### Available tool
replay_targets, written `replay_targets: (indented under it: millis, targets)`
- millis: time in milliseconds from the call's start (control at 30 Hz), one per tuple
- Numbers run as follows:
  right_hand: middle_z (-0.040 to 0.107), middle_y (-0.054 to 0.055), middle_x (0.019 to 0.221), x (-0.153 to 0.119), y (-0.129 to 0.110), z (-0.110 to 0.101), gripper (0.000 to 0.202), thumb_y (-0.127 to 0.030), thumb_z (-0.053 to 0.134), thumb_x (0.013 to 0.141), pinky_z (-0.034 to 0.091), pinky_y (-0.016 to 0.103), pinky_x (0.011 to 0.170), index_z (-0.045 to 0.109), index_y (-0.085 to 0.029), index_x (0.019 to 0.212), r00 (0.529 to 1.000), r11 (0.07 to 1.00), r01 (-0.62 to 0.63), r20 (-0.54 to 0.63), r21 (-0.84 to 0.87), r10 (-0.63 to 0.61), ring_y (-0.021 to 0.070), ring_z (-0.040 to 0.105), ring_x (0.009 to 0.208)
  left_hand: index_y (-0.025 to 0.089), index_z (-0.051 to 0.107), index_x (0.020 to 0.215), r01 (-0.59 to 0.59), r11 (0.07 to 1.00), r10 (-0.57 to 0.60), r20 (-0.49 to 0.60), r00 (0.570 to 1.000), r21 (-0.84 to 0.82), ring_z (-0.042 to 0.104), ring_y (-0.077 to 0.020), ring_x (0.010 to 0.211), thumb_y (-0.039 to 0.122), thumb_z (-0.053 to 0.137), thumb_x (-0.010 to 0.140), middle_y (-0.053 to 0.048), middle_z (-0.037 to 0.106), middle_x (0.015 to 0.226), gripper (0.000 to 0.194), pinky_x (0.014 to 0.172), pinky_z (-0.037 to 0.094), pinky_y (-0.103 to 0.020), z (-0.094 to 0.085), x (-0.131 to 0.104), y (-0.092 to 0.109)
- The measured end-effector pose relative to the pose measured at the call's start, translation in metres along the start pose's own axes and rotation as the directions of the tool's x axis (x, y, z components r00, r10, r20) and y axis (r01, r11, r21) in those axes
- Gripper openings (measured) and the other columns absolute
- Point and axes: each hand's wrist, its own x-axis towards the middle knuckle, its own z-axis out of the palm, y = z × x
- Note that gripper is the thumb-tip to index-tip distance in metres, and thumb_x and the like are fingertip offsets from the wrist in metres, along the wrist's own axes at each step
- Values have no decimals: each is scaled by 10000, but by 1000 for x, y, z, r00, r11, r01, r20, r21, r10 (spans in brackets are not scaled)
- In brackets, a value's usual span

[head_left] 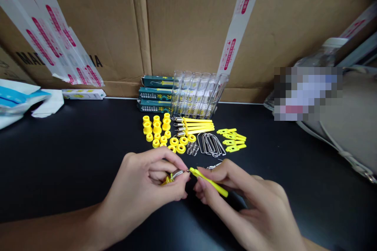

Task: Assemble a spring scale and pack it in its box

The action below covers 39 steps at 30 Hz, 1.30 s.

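My left hand [153, 182] pinches a yellow rod with a metal spring end [176, 173], its tip pointing right. In my right hand [244, 196] is a yellow plastic pointer [212, 182], its holed end against or very near that metal tip. Just beyond the hands lie yellow collars [157, 127], yellow rings [181, 148], small springs [193, 148] and bent wire hooks [211, 144]. More yellow rods with springs [197, 125] rest behind them, and several yellow pointers [234, 142] lie to the right.
Clear tubes [196, 94] stand before green boxes [156, 94] at the back of the black table [73, 160]. Cardboard [182, 19] rises behind. A bottle [321, 55] and a grey bag [347, 113] are at the right, white-blue packaging [23, 98] at the left.
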Motion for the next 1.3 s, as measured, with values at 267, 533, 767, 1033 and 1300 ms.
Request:
replay_targets:
  millis: [267,533,767,1033,1300]
  targets:
    - [721,-25,746,2,5,3,71,-213,536,983,569,186,584,522,-231,1051,995,982,-90,61,167,80,119,708,608,188,689,798,2,1000,-2,-9,1000,2,775,-204,588,308,753,812,-12,782,651,137,568,629,-219,-1,0,1]
    - [727,11,843,3,4,1,213,-220,465,1014,560,177,553,564,-218,1203,985,990,-102,146,96,87,117,687,651,212,682,954,-19,999,20,22,1000,-30,652,-100,500,333,762,826,28,736,691,193,399,473,-124,0,6,0]
    - [712,2,882,3,8,1,227,-205,486,1008,558,166,572,574,-238,1215,991,988,-93,111,120,80,108,681,691,189,721,1047,29,986,-15,91,996,-163,506,-62,481,430,567,948,4,689,726,302,407,376,-133,-4,9,0]
    - [711,-25,877,6,5,1,134,-208,492,1010,537,192,653,560,-249,1118,989,988,-68,141,141,48,100,660,691,114,730,989,111,985,-93,133,987,-131,475,-78,472,451,540,929,-20,657,667,391,361,338,-139,-3,13,1]
    - [672,-38,817,7,5,1,131,-288,425,1047,454,221,623,544,-247,1083,968,988,-141,216,68,123,109,576,635,178,643,1103,90,989,-68,173,983,-121,461,-70,438,474,563,954,-9,698,687,341,365,331,-138,-6,9,-6]
